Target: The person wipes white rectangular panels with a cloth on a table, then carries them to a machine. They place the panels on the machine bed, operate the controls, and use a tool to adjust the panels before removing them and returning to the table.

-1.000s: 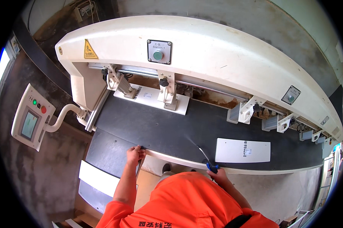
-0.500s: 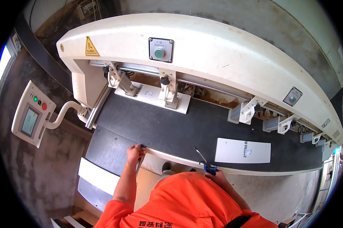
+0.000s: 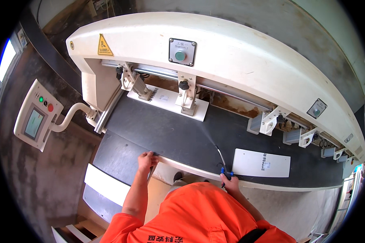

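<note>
My right hand (image 3: 231, 184) is closed around the handle of a blue-and-black air blow gun (image 3: 227, 173) with a thin metal nozzle. A pale jet streams from its tip over the dark worktop (image 3: 162, 129), toward the machine. My left hand (image 3: 146, 161) has its fingers curled over the front edge of the worktop, by a gap beside the left extension. Just beyond my right hand lies a flat white panel (image 3: 251, 164) with dark print and a small label. Another white panel (image 3: 196, 112) sits at the back beneath two clamp heads.
A large white machine beam (image 3: 239, 44) arches across the back, bearing green buttons. More clamp heads (image 3: 269, 121) stand along the right. At left, a control panel (image 3: 35, 121) sits on a bent arm. A plain white board (image 3: 107, 184) rests on the left extension.
The blow gun has risen and reached farther over the worktop with my right hand, and a jet now shows at its tip. My left hand stays at the edge; the view has shifted slightly.
</note>
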Available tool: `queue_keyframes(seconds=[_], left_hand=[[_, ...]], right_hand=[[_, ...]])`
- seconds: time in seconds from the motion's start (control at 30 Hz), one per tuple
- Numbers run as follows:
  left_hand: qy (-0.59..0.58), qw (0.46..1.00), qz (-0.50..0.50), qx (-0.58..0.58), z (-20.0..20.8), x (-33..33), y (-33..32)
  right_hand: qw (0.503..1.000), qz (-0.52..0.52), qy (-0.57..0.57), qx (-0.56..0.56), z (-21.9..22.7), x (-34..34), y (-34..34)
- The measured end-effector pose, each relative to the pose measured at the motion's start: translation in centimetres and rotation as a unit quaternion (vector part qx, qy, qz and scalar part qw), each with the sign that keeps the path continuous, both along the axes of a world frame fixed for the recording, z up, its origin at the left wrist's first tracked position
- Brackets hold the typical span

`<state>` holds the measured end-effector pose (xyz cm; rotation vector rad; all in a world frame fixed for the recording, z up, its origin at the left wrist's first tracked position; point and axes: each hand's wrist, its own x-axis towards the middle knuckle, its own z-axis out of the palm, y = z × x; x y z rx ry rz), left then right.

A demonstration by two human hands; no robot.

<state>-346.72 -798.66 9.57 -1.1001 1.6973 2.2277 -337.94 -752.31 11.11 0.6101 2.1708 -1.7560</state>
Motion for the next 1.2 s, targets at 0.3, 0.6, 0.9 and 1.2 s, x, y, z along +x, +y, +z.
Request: queue_keyframes(seconds=[0.3,0.6,0.9,1.2], left_hand=[[-0.001,1.000,-0.006,-0.015,0.2,-0.2,0.4],[-0.006,1.000,-0.004,-0.013,0.1,-0.2,0.3],[0.002,1.000,-0.017,-0.009,0.2,-0.2,0.2],[0.118,0.880,-0.207,-0.412,1.4,-7.4,3.1]], right_hand=[[0.994,-0.073,-0.022,-0.075,0.5,2.3,2.5],[0.998,0.013,-0.030,0.058,1.6,4.8,3.6],[0.995,-0.001,-0.063,0.078,2.5,4.5,2.4],[0.983,0.040,-0.026,0.174,4.0,5.3,2.3]])
